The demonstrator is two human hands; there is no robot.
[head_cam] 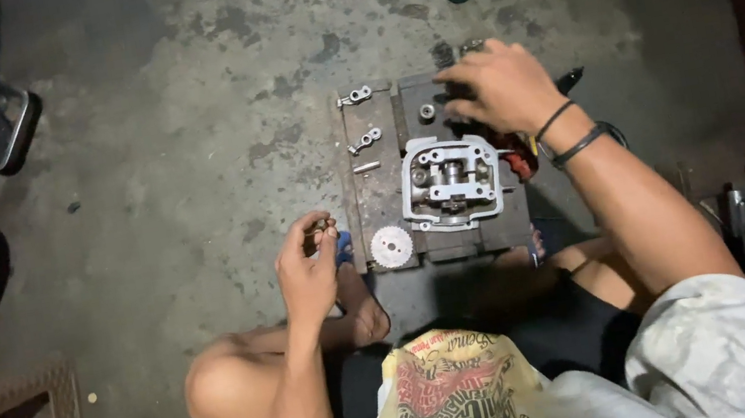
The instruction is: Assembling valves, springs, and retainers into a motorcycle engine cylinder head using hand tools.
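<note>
Head view – setting: person sits on the concrete floor [206, 116], knees apart, over a dark wooden board [382, 207] that serves as the work surface.
Head view – main part: grey cast cylinder head [451, 181] lies on the board, open side up, between the two hands.
Head view – left hand [307, 270]: raised just left of the board; fingers [321, 233] pinched narrow on a small dark part [323, 224] – too small to name.
Head view – right hand [502, 89]: palm down at the far edge of the board, fingers curled over something there; whether it grips anything I cannot tell, the hand hides it.
Head view – loose parts: two rocker arms [359, 118] and a short pin [366, 167] lie in a column on the board's left strip; a toothed sprocket [391, 245] lies at the near corner, just beside the cylinder head; a small ring [427, 111] sits near the right hand.
Judgement – doing the step well: keep the pinch firm and low over the board, so a dropped piece lands on wood and not on the gritty floor; keep the laid-out parts in their order.
Judgement – risk: light is poor – small pieces are easily lost.
</note>
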